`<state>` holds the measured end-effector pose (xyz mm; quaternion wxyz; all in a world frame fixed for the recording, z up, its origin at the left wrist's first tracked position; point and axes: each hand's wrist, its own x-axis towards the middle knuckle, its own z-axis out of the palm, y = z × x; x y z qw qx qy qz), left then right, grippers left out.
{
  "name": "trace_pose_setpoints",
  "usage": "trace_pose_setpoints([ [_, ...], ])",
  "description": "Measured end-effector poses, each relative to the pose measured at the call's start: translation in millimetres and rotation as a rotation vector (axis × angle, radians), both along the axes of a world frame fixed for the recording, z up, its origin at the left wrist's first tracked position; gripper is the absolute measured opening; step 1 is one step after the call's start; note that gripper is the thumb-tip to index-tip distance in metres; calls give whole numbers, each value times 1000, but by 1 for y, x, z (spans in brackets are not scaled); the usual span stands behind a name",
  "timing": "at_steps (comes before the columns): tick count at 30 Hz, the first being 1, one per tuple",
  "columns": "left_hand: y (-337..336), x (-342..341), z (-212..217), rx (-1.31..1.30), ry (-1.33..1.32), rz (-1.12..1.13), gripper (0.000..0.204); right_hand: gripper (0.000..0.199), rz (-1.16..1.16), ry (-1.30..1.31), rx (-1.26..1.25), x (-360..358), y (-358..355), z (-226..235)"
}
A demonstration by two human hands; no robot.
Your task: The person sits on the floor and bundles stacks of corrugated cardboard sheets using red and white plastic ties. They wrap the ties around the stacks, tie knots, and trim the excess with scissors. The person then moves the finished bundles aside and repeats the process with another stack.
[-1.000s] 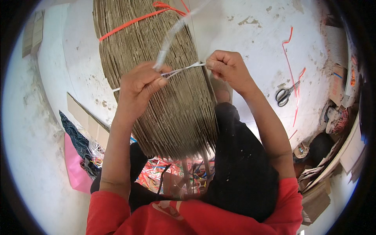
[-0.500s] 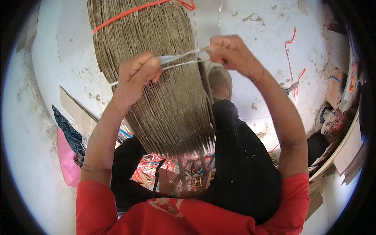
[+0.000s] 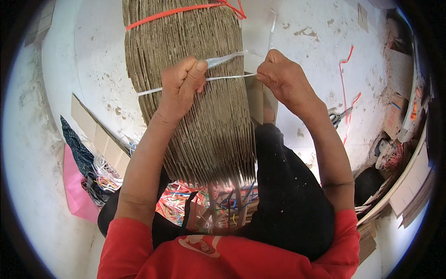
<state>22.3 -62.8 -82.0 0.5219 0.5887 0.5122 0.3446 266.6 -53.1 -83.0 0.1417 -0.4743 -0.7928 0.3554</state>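
The left hand [image 3: 182, 83] has its grip closed around a white string [image 3: 225, 78]; the right hand [image 3: 289, 83] pinches the same string, its grip level with the other. Directly under both, the string crosses a thick stack of brown cardboard [image 3: 206, 128], with a red string [image 3: 174, 16] tied round it farther from the grips. Right of the right grip, scissors [image 3: 335, 118] and a loose red strand [image 3: 344, 86] lie on a pale, scuffed floor [image 3: 306, 51]. Nearer the body than the grips, colourful scraps [image 3: 176, 199] litter the ground. A pink sheet [image 3: 76, 186] lies lower left; cardboard sheets [image 3: 411, 195] crowd the far right.
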Motion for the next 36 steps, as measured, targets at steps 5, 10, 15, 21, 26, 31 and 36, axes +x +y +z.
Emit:
trace_pose_setpoints([
  [5,2,4,1,-20,-61,4,34,15,-48,658,-255,-1,8,-13],
  [10,3,3,2,-34,-53,6,34,25,-216,943,-1058,-18,13,-6],
  [15,5,1,4,-106,-94,16,34,29,-27,723,-892,-27,27,-1],
  [21,13,-4,12,-289,-138,-14,32,28,-1,549,-594,-26,25,-3],
  [26,16,-10,9,-271,-177,-76,34,25,-56,494,-460,-22,23,0],
  [31,12,-3,10,-231,-153,-40,35,14,-19,456,-146,-19,1,-4],
  [36,10,-3,10,-220,-117,-25,36,16,258,66,437,-33,-1,3],
])
